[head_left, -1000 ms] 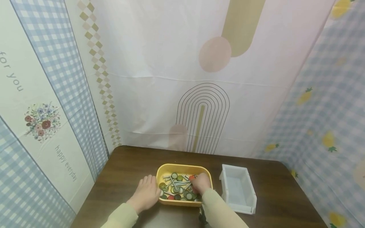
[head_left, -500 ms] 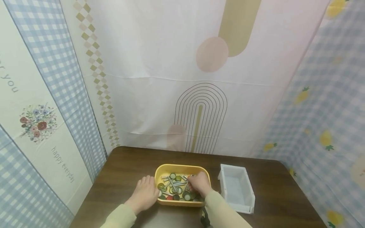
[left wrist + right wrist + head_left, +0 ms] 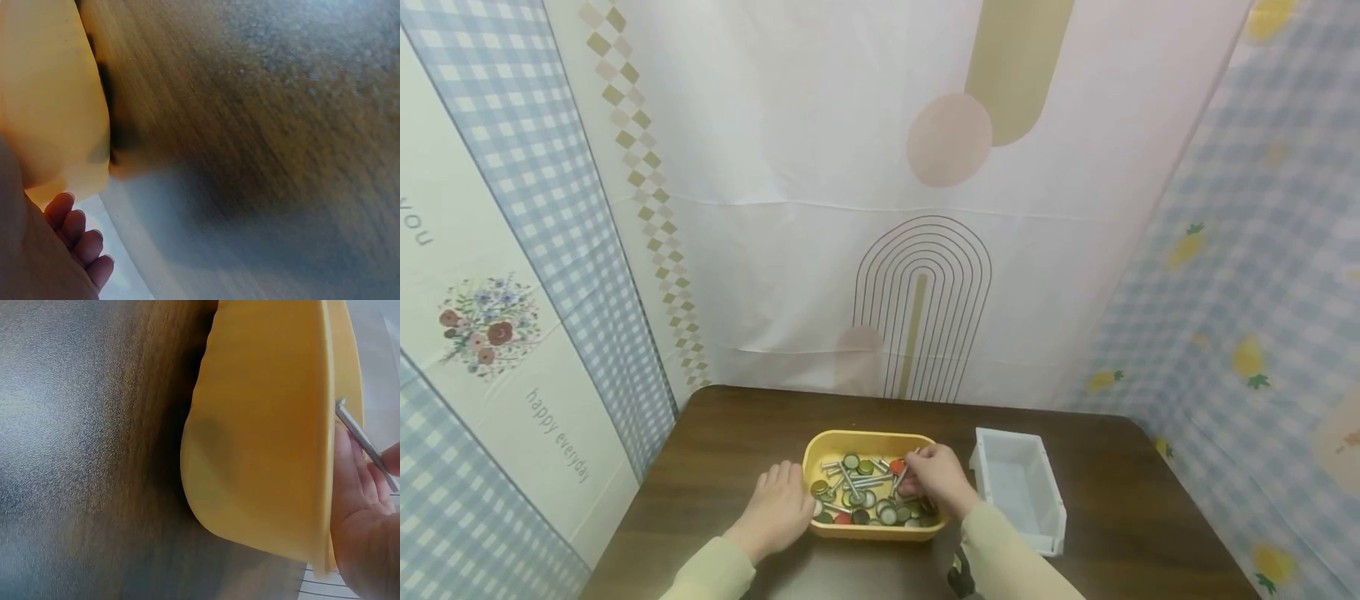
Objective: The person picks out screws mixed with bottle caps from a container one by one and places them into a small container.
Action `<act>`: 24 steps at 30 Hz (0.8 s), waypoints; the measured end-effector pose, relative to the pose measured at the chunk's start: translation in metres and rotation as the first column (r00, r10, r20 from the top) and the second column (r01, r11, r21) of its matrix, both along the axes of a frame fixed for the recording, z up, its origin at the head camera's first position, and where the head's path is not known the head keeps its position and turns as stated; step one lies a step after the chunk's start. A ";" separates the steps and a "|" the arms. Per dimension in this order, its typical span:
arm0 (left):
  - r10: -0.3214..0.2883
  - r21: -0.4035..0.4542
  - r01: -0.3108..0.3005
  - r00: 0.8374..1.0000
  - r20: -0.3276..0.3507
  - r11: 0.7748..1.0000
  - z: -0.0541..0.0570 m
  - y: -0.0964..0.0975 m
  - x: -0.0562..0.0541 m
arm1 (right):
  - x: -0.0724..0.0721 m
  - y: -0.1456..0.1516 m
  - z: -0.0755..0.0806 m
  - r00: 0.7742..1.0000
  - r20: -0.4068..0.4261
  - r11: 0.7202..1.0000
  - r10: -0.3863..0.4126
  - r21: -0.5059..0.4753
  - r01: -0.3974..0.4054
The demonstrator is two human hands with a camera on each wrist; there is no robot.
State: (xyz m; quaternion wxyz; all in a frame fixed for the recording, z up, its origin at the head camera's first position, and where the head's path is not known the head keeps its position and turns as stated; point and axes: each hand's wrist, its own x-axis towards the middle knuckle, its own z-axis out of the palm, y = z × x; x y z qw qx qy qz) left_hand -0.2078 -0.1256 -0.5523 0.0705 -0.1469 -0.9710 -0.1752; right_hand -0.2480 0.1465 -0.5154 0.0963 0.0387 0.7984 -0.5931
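A yellow plastic bin [image 3: 872,533] on the table holds several loose bottle caps [image 3: 887,515] and long metal nails [image 3: 868,482]. My right hand [image 3: 938,477] is over the bin's right end and pinches one nail [image 3: 365,442] between thumb and fingers; the nail's head points down toward the bin. In the right wrist view, the bin's wall hides part of that hand. My left hand [image 3: 777,506] rests against the bin's left end, its fingers [image 3: 87,244] extended along the outer wall. A red cap [image 3: 897,467] lies beside the right fingers.
A white open-front plastic bin [image 3: 1018,483] stands on the brown wooden table [image 3: 745,425], just right of the yellow one. Patterned cloth curtains [image 3: 790,275] enclose the table at the back and both sides. A dark wrist strap [image 3: 958,573] shows below the right sleeve.
My right hand has come up from among the caps and shifted right, now with a nail pinched in it. The left hand stays at the bin's left end.
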 end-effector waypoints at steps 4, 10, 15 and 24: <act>-0.001 0.003 0.001 1.000 -0.008 1.000 0.000 0.001 0.000 | 0.000 0.003 0.002 0.999 -0.030 1.000 -0.016 0.005 0.016; 0.004 0.008 -0.004 1.000 -0.003 1.000 0.000 0.001 0.001 | -0.001 0.013 0.003 0.998 -0.061 0.999 -0.029 0.040 0.032; 0.009 0.012 -0.009 1.000 0.008 1.000 0.000 0.000 0.000 | -0.003 0.024 0.004 0.995 -0.099 0.998 -0.027 0.056 0.033; 0.003 0.006 -0.003 1.000 -0.028 1.000 -0.004 0.000 -0.002 | -0.001 0.042 0.019 0.994 -0.107 0.990 -0.037 0.130 0.051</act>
